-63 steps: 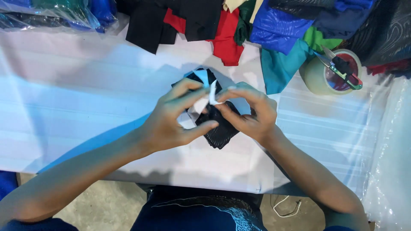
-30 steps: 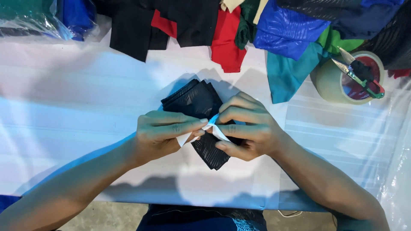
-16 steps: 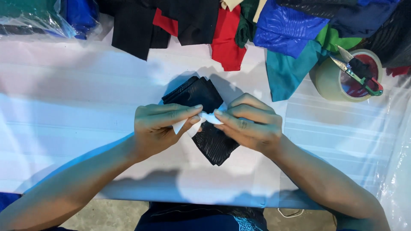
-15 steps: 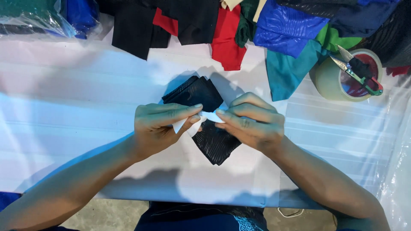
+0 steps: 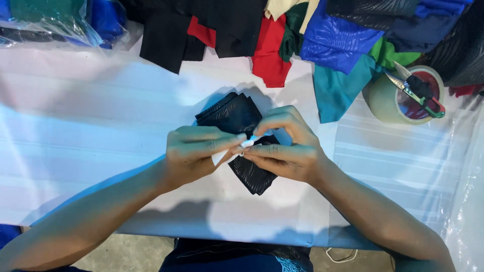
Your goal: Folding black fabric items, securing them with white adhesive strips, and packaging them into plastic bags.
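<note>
Fingers of both our hands meet over the middle of the bench (image 5: 101, 111), which is covered in white sheeting. Our left hand (image 5: 194, 153) pinches a small white paper strip (image 5: 222, 155) between thumb and forefinger, closed on it. Our right hand (image 5: 285, 151) is closed too, its fingertips pressed against the same strip where the two hands touch; how much of the strip it grips we cannot tell, since the fingers hide that end.

Directly beneath our hands lies a folded black fabric piece (image 5: 234, 116) with a ribbed, slightly shiny surface. One corner sticks out above our fingers and another below them, toward the near edge of the bench.

Along the far edge sits a heap of cloth scraps: black pieces (image 5: 166, 35), a red piece (image 5: 269, 50), a bright blue piece (image 5: 335, 40), a teal piece (image 5: 335, 88) and a green one (image 5: 390, 53). To the far right, well apart from our hands, a roll of tape (image 5: 383, 98) lies flat, with a pair of thread snips (image 5: 416, 90) resting across its top. A clear plastic bag (image 5: 65, 22) holding blue and green fabric lies at the far left corner.
</note>
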